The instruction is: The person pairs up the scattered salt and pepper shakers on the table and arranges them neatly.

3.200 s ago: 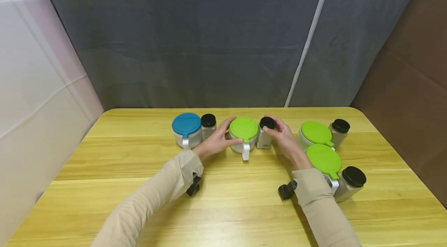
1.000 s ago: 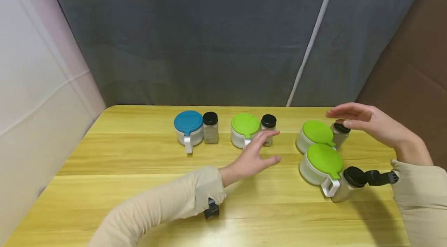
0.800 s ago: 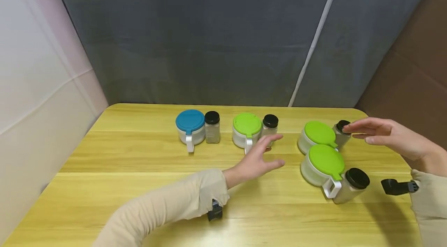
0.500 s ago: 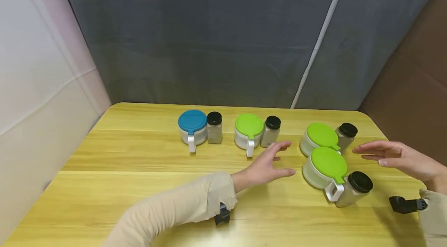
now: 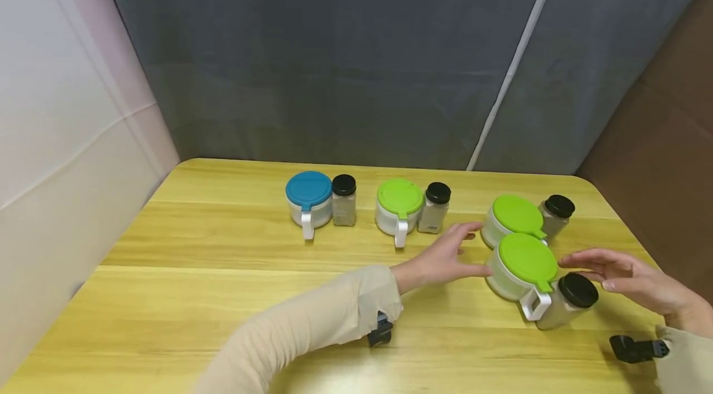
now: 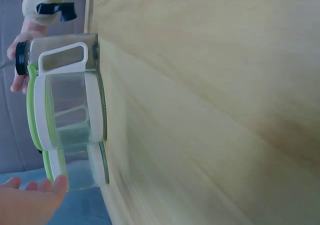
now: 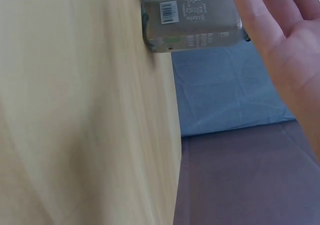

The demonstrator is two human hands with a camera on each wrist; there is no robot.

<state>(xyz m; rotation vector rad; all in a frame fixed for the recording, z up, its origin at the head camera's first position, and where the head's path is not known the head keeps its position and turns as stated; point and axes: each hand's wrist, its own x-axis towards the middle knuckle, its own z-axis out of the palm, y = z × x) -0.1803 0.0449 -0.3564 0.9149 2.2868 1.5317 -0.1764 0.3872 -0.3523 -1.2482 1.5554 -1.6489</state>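
Note:
At the right of the table stands a seasoning jar with a green lid (image 5: 528, 258) and white handle; a spice bottle with a black cap (image 5: 562, 304) stands against its right side. My left hand (image 5: 445, 258) has its fingers extended, the tips right at the left side of that jar. Beside the black-capped bottle, my right hand (image 5: 640, 279) reaches in from the right with fingers loosely spread around the far side of its cap. In the right wrist view the bottle (image 7: 192, 22) shows a barcode label, with the right palm (image 7: 300, 50) turned toward it. Neither hand grips anything.
Just behind stands another green-lidded jar (image 5: 515, 216) with a black-capped bottle (image 5: 556, 216). Farther left, one green-lidded jar (image 5: 399, 205) and a blue-lidded jar (image 5: 309, 199) each have a spice bottle at their right. A dark curtain (image 5: 334, 60) hangs behind the wooden table (image 5: 223, 245).
Both hands have left the middle green-lidded jar and its bottle. The left hand has moved right to the front green-lidded jar; the right went past the back bottle, then came down beside the front bottle.

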